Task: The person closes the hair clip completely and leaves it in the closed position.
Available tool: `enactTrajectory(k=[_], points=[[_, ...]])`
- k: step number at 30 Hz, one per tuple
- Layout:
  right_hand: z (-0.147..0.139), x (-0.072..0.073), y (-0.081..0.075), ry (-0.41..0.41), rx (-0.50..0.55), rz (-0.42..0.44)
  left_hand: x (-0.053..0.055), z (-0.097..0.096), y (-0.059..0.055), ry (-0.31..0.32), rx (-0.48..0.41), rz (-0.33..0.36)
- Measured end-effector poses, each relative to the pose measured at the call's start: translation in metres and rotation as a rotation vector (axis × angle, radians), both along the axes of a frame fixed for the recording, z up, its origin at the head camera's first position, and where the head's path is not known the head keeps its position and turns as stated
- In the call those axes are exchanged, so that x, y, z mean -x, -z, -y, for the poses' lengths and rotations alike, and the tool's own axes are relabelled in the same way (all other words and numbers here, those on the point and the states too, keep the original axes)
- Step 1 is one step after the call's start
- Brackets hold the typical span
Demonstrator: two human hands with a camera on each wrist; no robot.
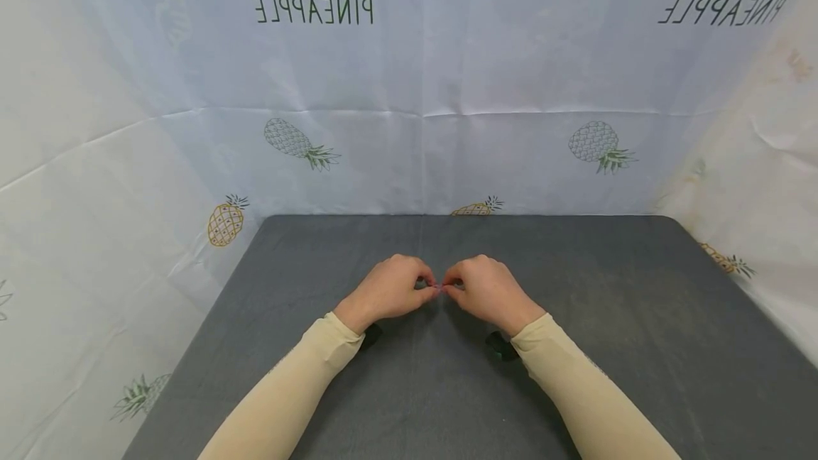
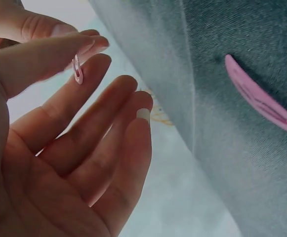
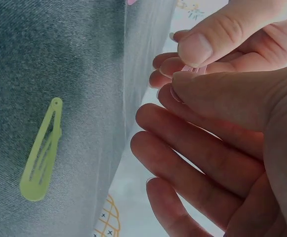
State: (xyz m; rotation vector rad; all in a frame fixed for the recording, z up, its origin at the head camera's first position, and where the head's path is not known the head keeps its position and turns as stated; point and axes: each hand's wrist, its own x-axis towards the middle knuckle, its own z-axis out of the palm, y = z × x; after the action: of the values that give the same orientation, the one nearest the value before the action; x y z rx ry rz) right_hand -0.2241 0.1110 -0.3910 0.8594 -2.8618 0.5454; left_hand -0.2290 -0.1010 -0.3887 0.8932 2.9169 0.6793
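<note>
Above the middle of the dark table, my left hand [image 1: 395, 287] and right hand [image 1: 488, 291] meet fingertip to fingertip. Between them is a small pink hair clip [image 3: 197, 70], pinched by the thumb and forefinger of each hand. One looped end of that clip [image 2: 78, 71] sticks out past the left thumb, while the fingers cover most of the rest. A second pink hair clip [image 2: 262, 96] lies on the table near the left hand. On the right hand's side lies a yellow-green snap hair clip [image 3: 42, 150]. The arms hide both table clips in the head view.
The dark grey cloth-covered table [image 1: 594, 268] has rounded far corners. A white pineapple-print curtain [image 1: 422, 69] hangs behind it and along both sides. Small dark devices [image 1: 500, 346] sit under the wrists.
</note>
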Motion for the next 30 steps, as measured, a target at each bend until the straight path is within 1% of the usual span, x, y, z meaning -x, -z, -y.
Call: enactTrajectory(k=[10,20,27,30], points=[[-0.001,-0.001,-0.008,-0.010,0.013,0.008,-0.003,0.003,-0.011,0.004,-0.025,-0.039],[0.000,-0.004,-0.012,-0.033,0.017,0.013,-0.007,0.006,-0.018,0.021,-0.022,-0.002],[-0.001,-0.005,-0.012,-0.045,0.026,0.002,-0.009,0.006,-0.020,0.031,-0.030,-0.011],[-0.002,-0.005,-0.012,-0.047,0.030,0.007,-0.009,0.006,-0.021,0.029,-0.035,-0.004]])
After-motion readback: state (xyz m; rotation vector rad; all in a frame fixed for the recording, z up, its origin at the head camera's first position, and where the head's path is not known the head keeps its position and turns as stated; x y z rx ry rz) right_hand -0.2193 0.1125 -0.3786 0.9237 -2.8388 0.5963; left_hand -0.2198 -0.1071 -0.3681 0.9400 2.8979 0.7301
